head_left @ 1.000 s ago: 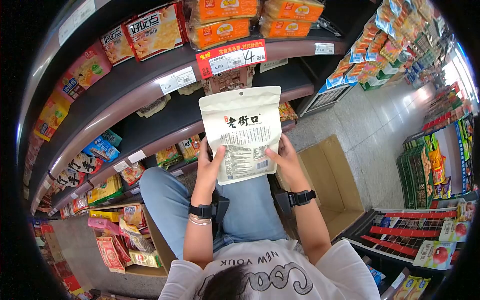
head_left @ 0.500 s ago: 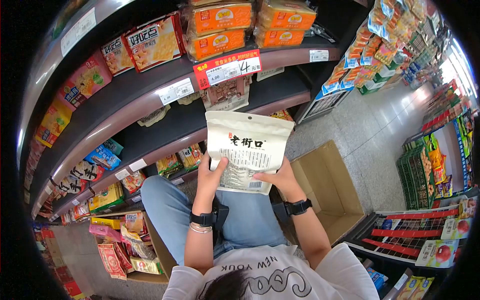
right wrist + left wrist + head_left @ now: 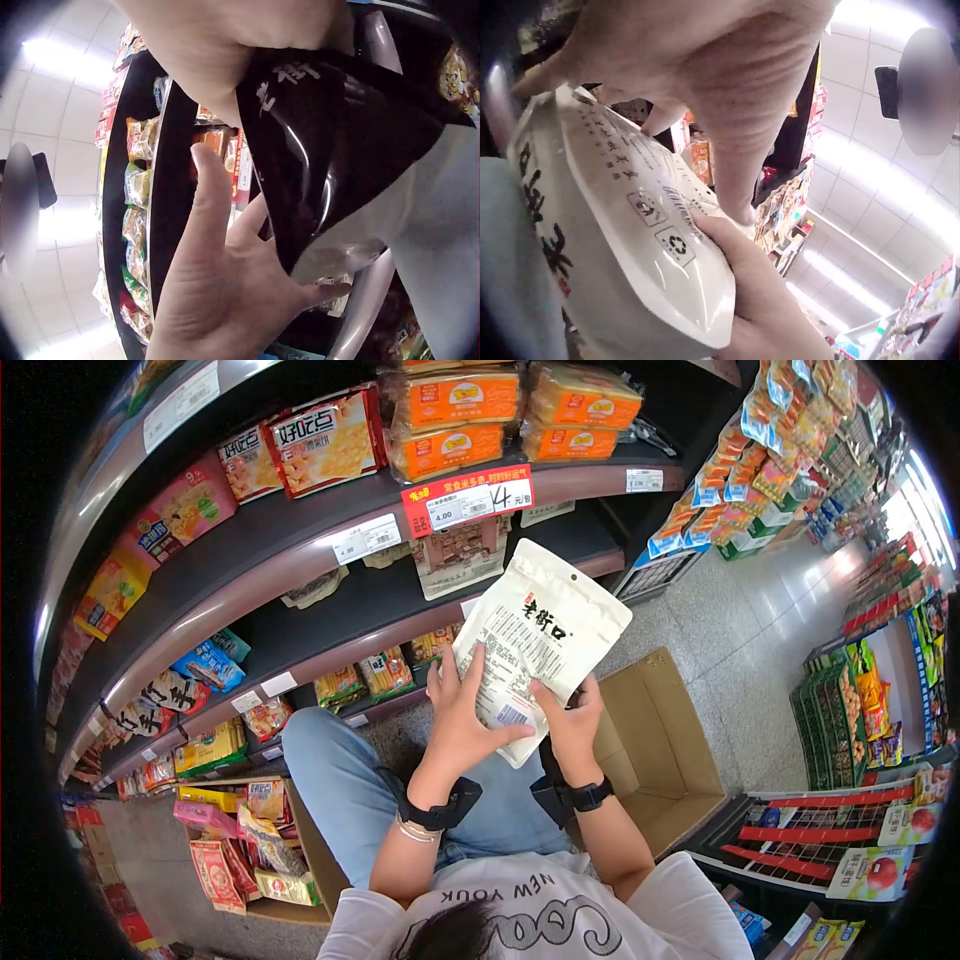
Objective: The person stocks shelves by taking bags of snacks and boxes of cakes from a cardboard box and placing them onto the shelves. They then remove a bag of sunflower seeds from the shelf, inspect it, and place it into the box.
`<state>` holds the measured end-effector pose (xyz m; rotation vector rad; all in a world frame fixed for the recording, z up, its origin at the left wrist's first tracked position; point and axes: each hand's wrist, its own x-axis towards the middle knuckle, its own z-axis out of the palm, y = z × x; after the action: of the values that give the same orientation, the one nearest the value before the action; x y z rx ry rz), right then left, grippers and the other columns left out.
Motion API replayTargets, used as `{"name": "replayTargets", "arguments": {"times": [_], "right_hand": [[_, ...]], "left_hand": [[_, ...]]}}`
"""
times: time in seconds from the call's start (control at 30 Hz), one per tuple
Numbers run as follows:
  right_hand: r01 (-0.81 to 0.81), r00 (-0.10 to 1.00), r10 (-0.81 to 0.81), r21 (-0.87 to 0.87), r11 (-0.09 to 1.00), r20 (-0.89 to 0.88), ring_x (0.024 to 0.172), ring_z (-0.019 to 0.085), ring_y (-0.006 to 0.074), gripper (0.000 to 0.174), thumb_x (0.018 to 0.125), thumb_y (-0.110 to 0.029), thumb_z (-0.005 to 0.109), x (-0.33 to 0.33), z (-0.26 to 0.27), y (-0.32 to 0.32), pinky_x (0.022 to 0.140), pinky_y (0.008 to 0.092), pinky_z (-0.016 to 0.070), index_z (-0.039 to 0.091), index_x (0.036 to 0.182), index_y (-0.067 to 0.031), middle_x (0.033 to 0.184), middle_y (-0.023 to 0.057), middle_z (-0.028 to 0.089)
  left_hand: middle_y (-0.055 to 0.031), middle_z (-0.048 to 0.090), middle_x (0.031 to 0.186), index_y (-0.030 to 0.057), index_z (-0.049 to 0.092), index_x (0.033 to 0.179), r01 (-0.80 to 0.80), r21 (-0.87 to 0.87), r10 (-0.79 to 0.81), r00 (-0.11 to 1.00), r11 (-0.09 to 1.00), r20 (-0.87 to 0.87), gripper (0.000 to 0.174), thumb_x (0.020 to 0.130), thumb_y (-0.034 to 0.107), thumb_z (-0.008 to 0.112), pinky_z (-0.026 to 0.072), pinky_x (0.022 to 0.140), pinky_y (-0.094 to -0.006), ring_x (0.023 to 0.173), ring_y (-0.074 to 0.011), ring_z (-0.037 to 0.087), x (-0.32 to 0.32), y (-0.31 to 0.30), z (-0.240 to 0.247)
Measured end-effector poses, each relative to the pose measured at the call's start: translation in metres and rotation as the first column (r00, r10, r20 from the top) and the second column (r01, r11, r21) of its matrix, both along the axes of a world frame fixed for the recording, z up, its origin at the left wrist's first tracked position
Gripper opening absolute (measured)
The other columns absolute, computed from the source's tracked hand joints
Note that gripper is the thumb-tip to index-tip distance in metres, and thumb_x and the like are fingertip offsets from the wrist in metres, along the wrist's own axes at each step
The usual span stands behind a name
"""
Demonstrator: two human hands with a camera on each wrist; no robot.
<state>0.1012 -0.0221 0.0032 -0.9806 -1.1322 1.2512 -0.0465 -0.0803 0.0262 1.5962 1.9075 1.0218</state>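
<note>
A cream-white resealable snack pouch (image 3: 545, 640), printed with black characters and a barcode, is held tilted over the lap. At its lower right edge my right hand (image 3: 575, 730) grips it, thumb on the printed face and fingers behind. My left hand (image 3: 460, 720) lies against the left edge with fingers spread straight and thumb stretched over the lower part. In the right wrist view, the pouch's dark glossy side (image 3: 337, 142) shows, and the left hand (image 3: 232, 292) appears with extended fingers beside its corner. The left wrist view shows the pouch's cream end panel (image 3: 607, 202) close up.
Ahead, a shelf (image 3: 560, 575) holds a similar pouch (image 3: 460, 555) and orange cracker packs (image 3: 455, 440) above. An open cardboard box (image 3: 660, 740) stands to the right; another box with mixed snacks (image 3: 265, 840) stands at the left. Green crates (image 3: 830, 725) stand farther right.
The pouch has turned clockwise from upright, its top now leaning right. My left hand has loosened from its grip and spread its fingers across the left side; the right hand keeps hold.
</note>
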Motion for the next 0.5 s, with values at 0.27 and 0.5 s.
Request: {"name": "replayTargets", "arguments": {"times": [0.27,0.5], "right_hand": [[0.046,0.995,-0.060,0.171,0.984,0.077,0.089,0.057,0.0119,0.035,0.074,0.000,0.075,-0.001,0.033,-0.016,0.077,0.0264,0.0464,0.055,0.102,0.0027,0.097,0.0072,0.060],[-0.055,0.945,-0.010,0.191,0.980,0.326,0.109,0.053,0.0177,0.065,0.076,0.000,0.072,-0.003,-0.002,-0.036,0.087,0.0279,0.0437,0.036,0.130,0.0019,0.120,0.0125,0.051]], "left_hand": [[-0.0267,0.015,0.152,0.0103,0.028,0.147,0.132,0.249,-0.189,0.957,0.959,0.219,0.115,0.053,0.037,0.089,0.0187,0.113,-0.0451,0.141,-0.0397,0.015,-0.010,0.017,-0.022],[-0.0260,0.014,0.153,0.0097,0.017,0.150,0.284,0.116,-0.305,0.917,0.952,0.258,0.119,0.056,0.029,0.087,0.0183,0.113,-0.0428,0.142,-0.0377,0.013,-0.012,0.005,-0.018]]}}
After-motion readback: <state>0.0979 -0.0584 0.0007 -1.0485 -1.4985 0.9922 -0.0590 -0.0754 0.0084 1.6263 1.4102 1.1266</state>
